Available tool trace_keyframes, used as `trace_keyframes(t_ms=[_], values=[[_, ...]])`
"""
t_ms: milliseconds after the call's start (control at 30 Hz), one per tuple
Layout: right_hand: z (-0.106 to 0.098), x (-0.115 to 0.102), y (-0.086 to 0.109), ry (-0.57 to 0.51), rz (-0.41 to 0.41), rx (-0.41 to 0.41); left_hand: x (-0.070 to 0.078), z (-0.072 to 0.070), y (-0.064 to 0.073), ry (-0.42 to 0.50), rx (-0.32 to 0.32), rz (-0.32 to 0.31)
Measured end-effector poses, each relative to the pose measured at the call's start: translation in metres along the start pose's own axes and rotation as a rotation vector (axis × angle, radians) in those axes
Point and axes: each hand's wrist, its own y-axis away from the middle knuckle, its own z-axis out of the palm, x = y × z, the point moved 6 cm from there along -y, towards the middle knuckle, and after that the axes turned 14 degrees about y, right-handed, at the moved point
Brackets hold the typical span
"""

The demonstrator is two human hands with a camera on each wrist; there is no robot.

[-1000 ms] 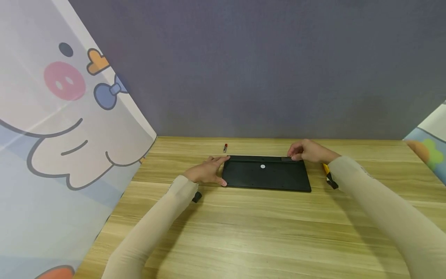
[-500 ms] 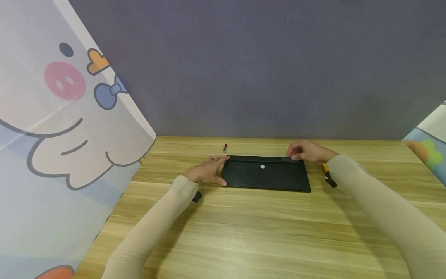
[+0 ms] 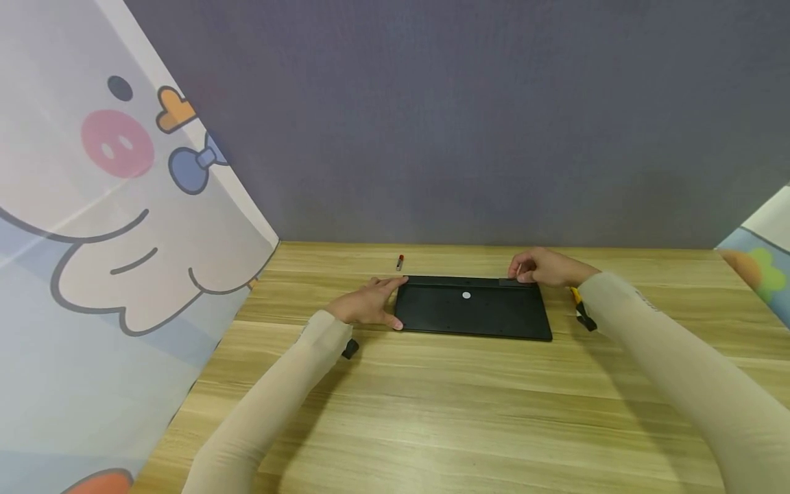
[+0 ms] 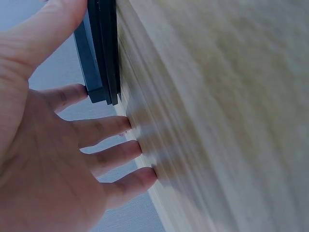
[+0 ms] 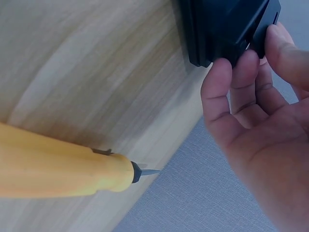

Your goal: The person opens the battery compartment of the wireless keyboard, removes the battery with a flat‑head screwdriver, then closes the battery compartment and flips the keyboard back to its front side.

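A black keyboard [image 3: 469, 312] lies on the table, underside up, with a round white sticker on it. At its left end rests my left hand [image 3: 367, 303]. The thumb and index finger touch its corners, while the other fingers lie straight with their tips on the wood in the left wrist view. At the far right corner my right hand [image 3: 543, 266] pinches a small black flap [image 5: 267, 26] between thumb and fingers. This flap stands tilted up from the keyboard's thick back edge; whether it is still attached cannot be told. Two fingertips touch the keyboard's end.
A yellow-handled tool [image 5: 63, 162] with a thin metal tip lies beside the right forearm, partly hidden by the sleeve in the head view. Behind the keyboard lies a small red-ended cylinder [image 3: 400, 262]. A grey partition [image 3: 457, 137] closes off the table's back.
Both hands and the keyboard keep practically the same places; the head view shifts very slightly. Any motion of the right fingers is too small to make out.
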Motion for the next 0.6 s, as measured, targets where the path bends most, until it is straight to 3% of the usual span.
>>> trace_keyframes(t_ms=[600], values=[[0.0013, 0.0079, -0.0020, 0.036, 0.022, 0.056, -0.0002, 0.0003, 0.0000, 0.019, 0.002, -0.002]])
